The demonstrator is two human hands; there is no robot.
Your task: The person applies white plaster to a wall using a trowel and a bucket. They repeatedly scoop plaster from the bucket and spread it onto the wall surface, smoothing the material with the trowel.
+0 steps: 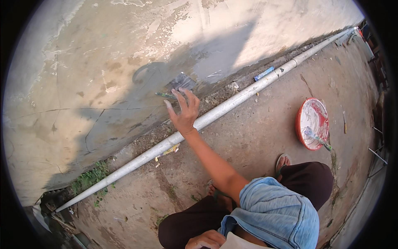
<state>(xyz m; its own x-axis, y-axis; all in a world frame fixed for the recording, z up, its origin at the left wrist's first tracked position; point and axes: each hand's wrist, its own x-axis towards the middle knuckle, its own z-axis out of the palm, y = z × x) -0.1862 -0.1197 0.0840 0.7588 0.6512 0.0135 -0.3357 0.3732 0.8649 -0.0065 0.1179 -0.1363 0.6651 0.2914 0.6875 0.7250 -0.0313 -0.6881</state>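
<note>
My right hand (183, 106) reaches toward the wall (103, 54), fingers spread and curved, over a scraper with a dark rectangular blade (180, 81) and green handle (162, 94); whether fingertips touch it I cannot tell. My left hand (205, 241) is low at the bottom edge with curled fingers, what it holds hidden, beside pale material (242, 242). A red-rimmed basin (299, 126) with white paste sits to the right, holding a green-handled tool (324, 144). A slim tool with a yellowish handle (345, 128) lies beside it.
A long white pipe (232, 102) runs along the wall's base on the concrete ground (261, 133). A blue object (264, 74) lies behind it. Weeds (91, 178) grow at lower left. Poles (377, 155) and clutter are at the right edge. My sandalled feet are below.
</note>
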